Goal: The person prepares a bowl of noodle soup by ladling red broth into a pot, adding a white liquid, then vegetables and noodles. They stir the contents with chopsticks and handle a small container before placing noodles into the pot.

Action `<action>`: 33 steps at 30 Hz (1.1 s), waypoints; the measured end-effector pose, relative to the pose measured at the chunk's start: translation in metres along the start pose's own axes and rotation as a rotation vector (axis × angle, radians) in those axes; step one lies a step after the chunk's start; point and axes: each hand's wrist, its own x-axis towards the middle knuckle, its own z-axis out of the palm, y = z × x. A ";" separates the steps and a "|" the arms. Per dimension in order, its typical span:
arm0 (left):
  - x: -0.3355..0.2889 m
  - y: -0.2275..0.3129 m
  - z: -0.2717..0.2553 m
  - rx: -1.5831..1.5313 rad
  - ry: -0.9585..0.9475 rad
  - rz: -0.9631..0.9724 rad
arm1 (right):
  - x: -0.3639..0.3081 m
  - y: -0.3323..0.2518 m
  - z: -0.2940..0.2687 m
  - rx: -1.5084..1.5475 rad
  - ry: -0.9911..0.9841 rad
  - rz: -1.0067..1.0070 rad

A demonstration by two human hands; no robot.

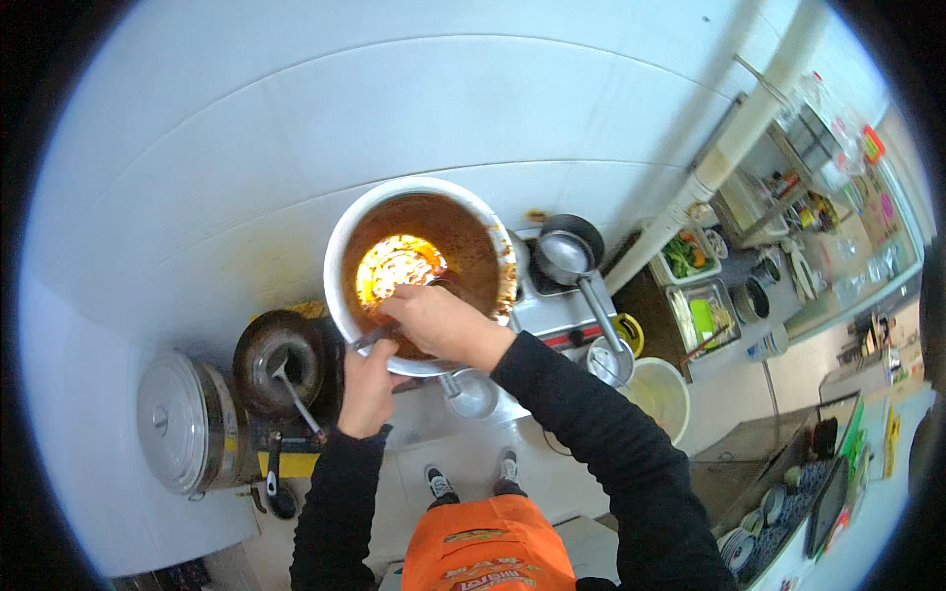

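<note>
A large metal pot (347,222) with reddish-brown, oily liquid (394,264) stands in front of me, its inner wall stained brown. My right hand (439,320) reaches over the near rim into the pot, fingers curled round a dark-handled utensil (374,338). Most of that utensil is hidden by the hand, so its kind does not show. At the near left rim, my left hand (368,389) is closed against the utensil's handle end. Whether it also grips the rim cannot be made out.
Left stand a dark wok (264,379) with a ladle (296,399) and a lidded steel pot (169,419). A saucepan (567,254) sits on the stove to the right, near a white bucket (662,394). Food trays (705,315) lie beyond a pipe (680,202).
</note>
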 end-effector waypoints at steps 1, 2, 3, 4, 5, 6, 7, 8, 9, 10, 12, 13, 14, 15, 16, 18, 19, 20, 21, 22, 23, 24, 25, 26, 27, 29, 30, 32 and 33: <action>0.001 0.000 0.008 -0.014 -0.035 -0.004 | -0.013 0.001 -0.015 0.043 0.089 -0.039; 0.000 -0.001 0.014 0.011 -0.015 -0.008 | -0.028 0.001 -0.030 0.081 0.144 -0.044; 0.000 -0.002 0.021 -0.024 -0.060 0.002 | -0.046 0.001 -0.047 0.139 0.253 -0.090; 0.000 -0.002 0.027 -0.072 -0.134 0.025 | -0.067 0.000 -0.064 0.178 0.291 -0.056; 0.001 -0.003 0.033 -0.076 -0.110 0.038 | -0.091 0.000 -0.081 0.208 0.344 -0.054; 0.003 -0.003 0.038 -0.123 -0.187 0.089 | -0.117 0.000 -0.098 0.233 0.394 -0.051; 0.004 -0.003 0.042 -0.087 -0.129 0.066 | -0.147 0.000 -0.115 0.241 0.399 0.006; 0.006 -0.003 0.044 -0.121 -0.185 0.073 | -0.180 -0.001 -0.129 0.244 0.398 0.069; 0.009 -0.002 0.046 -0.092 -0.150 0.032 | -0.211 0.000 -0.139 0.223 0.449 0.121; 0.011 -0.002 0.047 -0.128 -0.169 0.004 | -0.243 0.000 -0.143 0.242 0.511 0.231; 0.014 0.000 0.046 -0.112 -0.164 -0.001 | -0.307 -0.003 -0.141 0.291 0.625 0.473; 0.016 0.002 0.047 -0.079 -0.219 0.028 | -0.339 -0.004 -0.134 0.271 0.649 0.596; 0.018 0.002 0.047 -0.075 -0.239 0.016 | -0.370 -0.006 -0.122 0.256 0.675 0.723; 0.018 0.004 0.049 -0.065 -0.255 0.030 | -0.402 -0.010 -0.108 0.242 0.693 0.867; 0.018 0.005 0.051 -0.086 -0.319 0.027 | -0.434 -0.019 -0.091 0.255 0.755 0.982; 0.022 0.005 0.061 -0.052 -0.275 0.052 | -0.492 -0.043 -0.051 0.295 0.852 1.251; 0.025 0.004 0.068 -0.025 -0.244 0.029 | -0.517 -0.057 -0.030 0.269 0.869 1.366; 0.028 0.003 0.076 -0.027 -0.187 0.017 | -0.537 -0.074 -0.007 0.258 0.835 1.559; 0.031 0.002 0.084 0.008 -0.201 0.005 | -0.555 -0.095 0.014 0.226 0.903 1.544; 0.031 -0.003 0.093 0.007 -0.276 -0.014 | -0.572 -0.115 0.032 0.215 0.906 1.661; 0.033 -0.006 0.103 0.004 -0.289 -0.038 | -0.585 -0.133 0.049 0.184 0.975 1.656; 0.032 -0.010 0.110 -0.024 -0.362 -0.058 | -0.596 -0.152 0.065 0.174 1.018 1.703; 0.032 -0.016 0.122 0.007 -0.327 -0.079 | -0.605 -0.166 0.076 0.221 1.072 1.734; 0.025 -0.022 0.129 0.026 -0.341 -0.083 | -0.616 -0.179 0.087 0.269 1.125 1.758; 0.021 -0.029 0.141 0.050 -0.359 -0.088 | -0.624 -0.186 0.094 0.350 1.187 1.799; 0.008 -0.044 0.166 0.064 -0.394 -0.128 | -0.643 -0.189 0.103 0.311 1.169 1.806; 0.001 -0.053 0.181 0.063 -0.433 -0.176 | -0.653 -0.186 0.104 0.337 1.164 1.839; -0.016 -0.074 0.211 0.091 -0.458 -0.246 | -0.673 -0.170 0.105 0.353 1.208 1.788; -0.026 -0.087 0.227 0.089 -0.460 -0.269 | -0.684 -0.161 0.102 0.421 1.241 1.806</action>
